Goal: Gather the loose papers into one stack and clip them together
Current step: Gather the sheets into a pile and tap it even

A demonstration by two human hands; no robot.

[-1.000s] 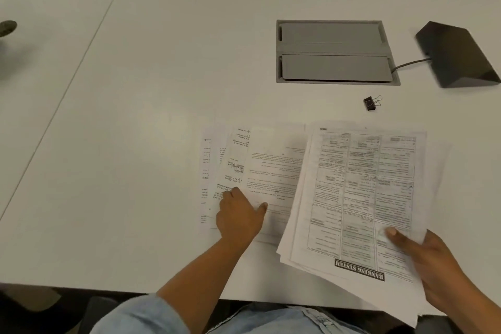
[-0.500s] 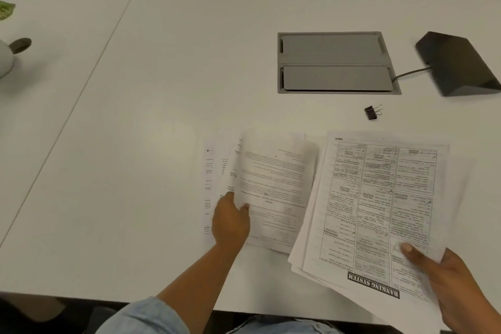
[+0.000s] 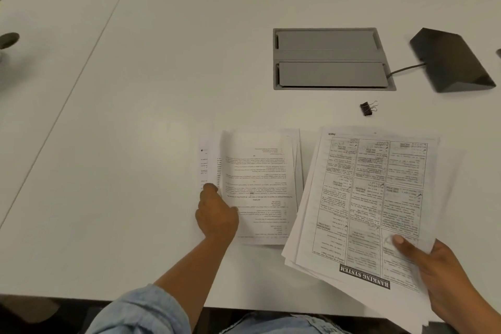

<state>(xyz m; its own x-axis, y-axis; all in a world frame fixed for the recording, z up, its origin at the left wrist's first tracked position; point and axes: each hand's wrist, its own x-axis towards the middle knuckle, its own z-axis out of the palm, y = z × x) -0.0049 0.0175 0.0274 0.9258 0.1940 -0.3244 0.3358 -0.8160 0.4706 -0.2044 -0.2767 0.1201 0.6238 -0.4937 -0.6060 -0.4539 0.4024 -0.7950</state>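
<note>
My right hand (image 3: 444,276) holds a fanned stack of printed papers (image 3: 374,198) by its near right corner, thumb on top; the top sheet has a grid of boxes and a "BANKING SYSTEM" heading. My left hand (image 3: 215,215) grips the left edge of a printed text sheet (image 3: 257,184), which lies over more loose sheets (image 3: 207,163) on the white table (image 3: 135,144). A small black binder clip (image 3: 366,109) lies on the table beyond the papers, apart from both hands.
A grey recessed cable hatch (image 3: 329,58) sits in the table beyond the clip. A dark wedge-shaped device (image 3: 451,61) with a cable stands at the far right. A dark round object (image 3: 8,40) shows at the left edge. The table's near edge runs under my arms.
My left hand has pulled the text sheet up and squared it over the loose sheets. The stack in my right hand has shifted slightly right and away.
</note>
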